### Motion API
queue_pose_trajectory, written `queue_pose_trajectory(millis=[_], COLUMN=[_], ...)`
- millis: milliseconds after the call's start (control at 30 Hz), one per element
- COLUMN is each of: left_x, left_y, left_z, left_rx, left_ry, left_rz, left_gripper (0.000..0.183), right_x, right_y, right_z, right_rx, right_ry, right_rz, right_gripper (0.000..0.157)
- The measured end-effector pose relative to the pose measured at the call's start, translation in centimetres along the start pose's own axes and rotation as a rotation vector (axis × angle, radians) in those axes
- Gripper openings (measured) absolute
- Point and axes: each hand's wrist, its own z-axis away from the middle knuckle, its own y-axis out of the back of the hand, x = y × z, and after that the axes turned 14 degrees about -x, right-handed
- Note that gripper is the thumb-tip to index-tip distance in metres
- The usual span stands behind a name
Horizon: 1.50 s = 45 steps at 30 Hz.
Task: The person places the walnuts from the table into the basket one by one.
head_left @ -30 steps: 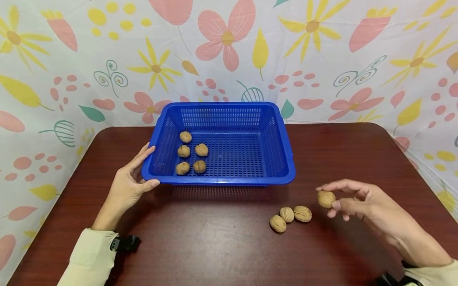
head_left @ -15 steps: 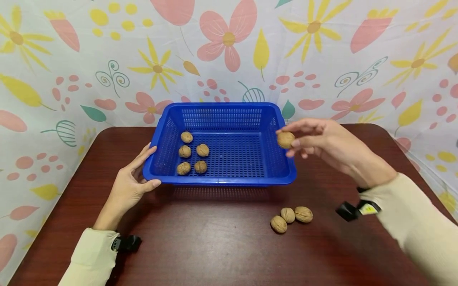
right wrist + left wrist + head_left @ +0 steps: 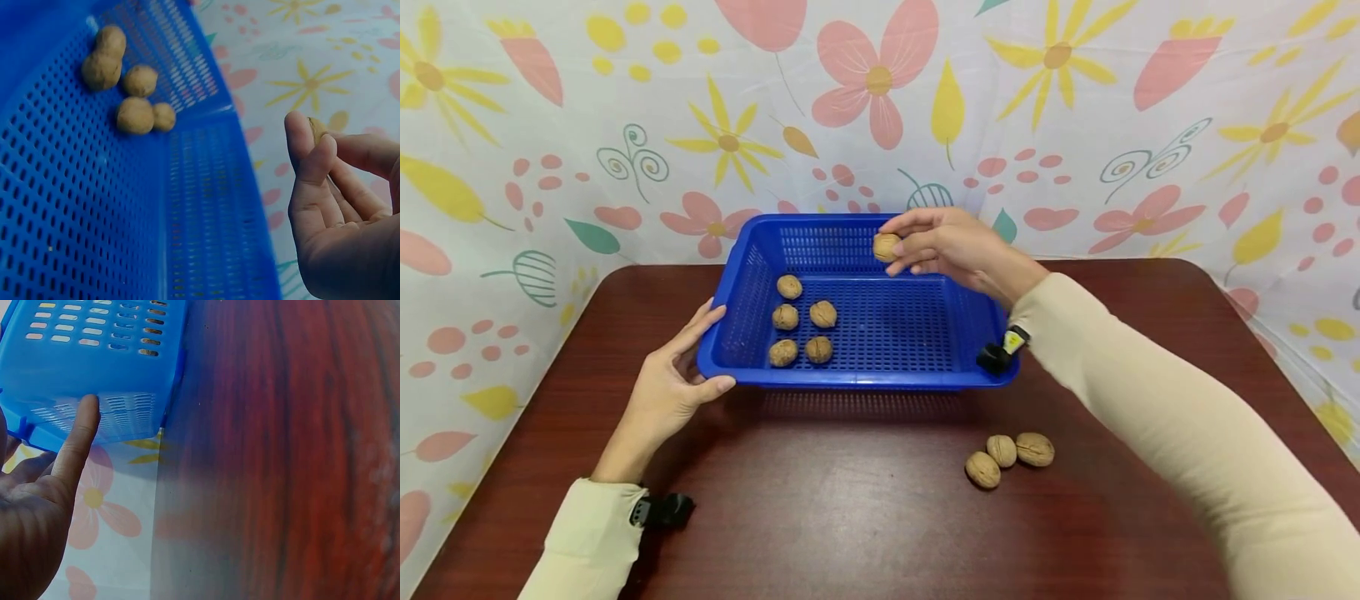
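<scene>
Above the far part of the blue basket [image 3: 857, 379], the right hand [image 3: 943, 246] pinched one walnut [image 3: 886, 247] between its thumb and fingertips, and this grip was clamped on the nut, clear of the basket floor. In the right wrist view most of the walnut was hidden behind the fingers [image 3: 306, 156], and only a small brown edge showed. Below and to the left of this hand, five walnuts in the basket [image 3: 801, 321] lay together near its left wall. The left hand [image 3: 670, 387] rested at the basket's near left corner, thumb on the front rim and fingers straight along the left wall, so its grip was apart and not curled round anything. In the left wrist view only one finger [image 3: 78, 440] against the basket was clear; the other fingers were cut off and the tabletop [image 3: 281, 456] looked blurred. Three loose walnuts [image 3: 1007, 457] lay on the tabletop, well apart from both hands, below the right sleeve [image 3: 1157, 417].
</scene>
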Motion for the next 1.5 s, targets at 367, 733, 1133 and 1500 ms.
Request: queue_pose_trajectory(millis=[367, 733, 1133, 1500], left_x=[0.0, 0.1, 0.1, -0.3], left_y=[-0.1, 0.1, 0.3, 0.2], left_z=[0.0, 0.1, 0.0, -0.2], left_rx=[0.003, 0.004, 0.002, 0.002], left_ry=[0.013, 0.001, 0.008, 0.005], left_rz=[-0.025, -0.011, -0.028, -0.009], left_gripper=[0.077, 0.078, 0.078, 0.079], right_x=[2.1, 4.1, 5.5, 6.2], right_y=[-0.9, -1.2, -2.4, -2.6], right_z=[-6.7, -9.3, -11.2, -12.2], right_rx=[0.047, -0.004, -0.047, -0.081], right_ry=[-0.110, -0.194, -0.219, -0.235], right_rz=[-0.112, 0.017, 0.075, 0.020], right_gripper=[0.040, 0.039, 0.039, 0.040])
